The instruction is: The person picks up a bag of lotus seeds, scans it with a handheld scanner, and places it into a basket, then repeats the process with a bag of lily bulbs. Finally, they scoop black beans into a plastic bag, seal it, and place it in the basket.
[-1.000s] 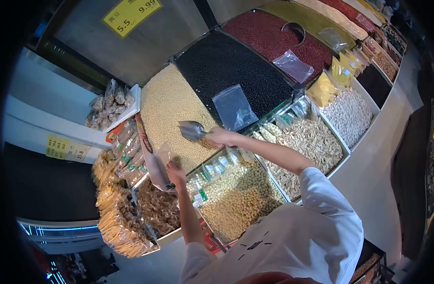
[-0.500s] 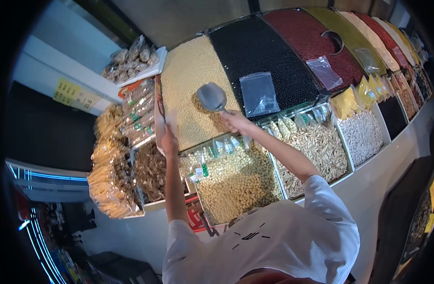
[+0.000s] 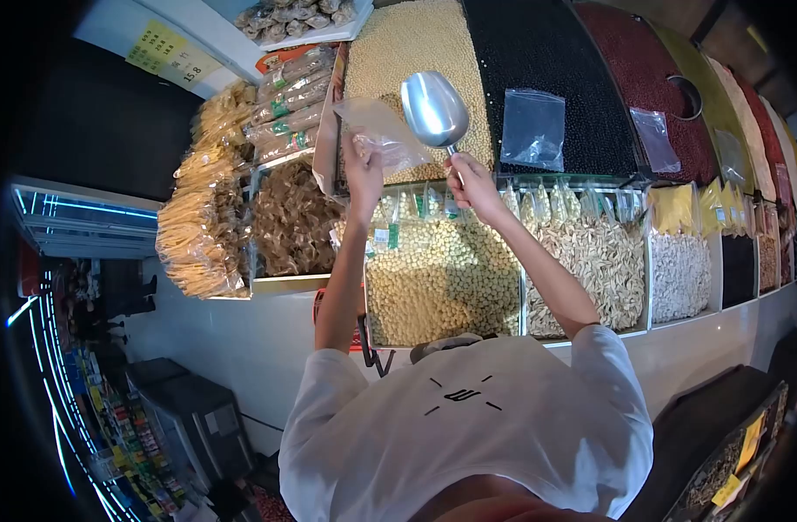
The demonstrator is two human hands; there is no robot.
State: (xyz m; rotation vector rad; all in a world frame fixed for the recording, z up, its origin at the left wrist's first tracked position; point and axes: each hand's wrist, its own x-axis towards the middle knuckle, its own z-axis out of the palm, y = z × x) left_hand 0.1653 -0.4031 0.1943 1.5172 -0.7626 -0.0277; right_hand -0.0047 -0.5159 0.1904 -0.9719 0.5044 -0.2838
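The scoop [image 3: 435,109] clamped in the right hand [image 3: 475,185] has come beside the bag [image 3: 388,130] pinched in the left hand [image 3: 363,178], above pale beans [image 3: 416,35].

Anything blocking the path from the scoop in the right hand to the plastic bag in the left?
Nothing visible stands between the metal scoop in the right hand and the clear plastic bag in the left. Pale yellow beans lie below them.

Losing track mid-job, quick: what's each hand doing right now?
Left hand: closed on a clear plastic bag.
Right hand: closed around the handle of a metal scoop.
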